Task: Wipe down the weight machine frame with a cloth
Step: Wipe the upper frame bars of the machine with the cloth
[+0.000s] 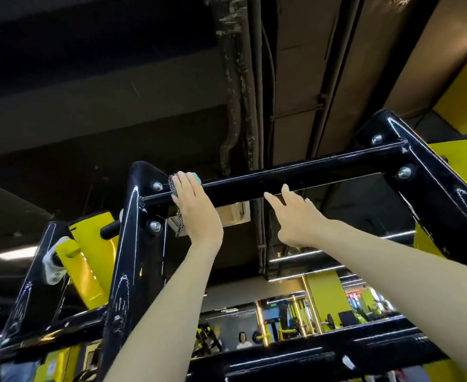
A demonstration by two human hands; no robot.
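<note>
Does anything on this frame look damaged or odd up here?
White scuffs mark the black paint on the left upright and the right beam. A crumpled pale wrapping hangs round a yellow part at far left. The ceiling pipe has a flaked covering.

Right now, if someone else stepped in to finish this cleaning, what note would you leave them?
Left hand: flat, presses the cloth on the top crossbar, at its left end by the upright.
Right hand: open, fingertips at the crossbar's lower edge, holds nothing.
Done: cannot tell how much is wiped.
Left: probably the crossbar rightward, then the rest of the frame.
</note>
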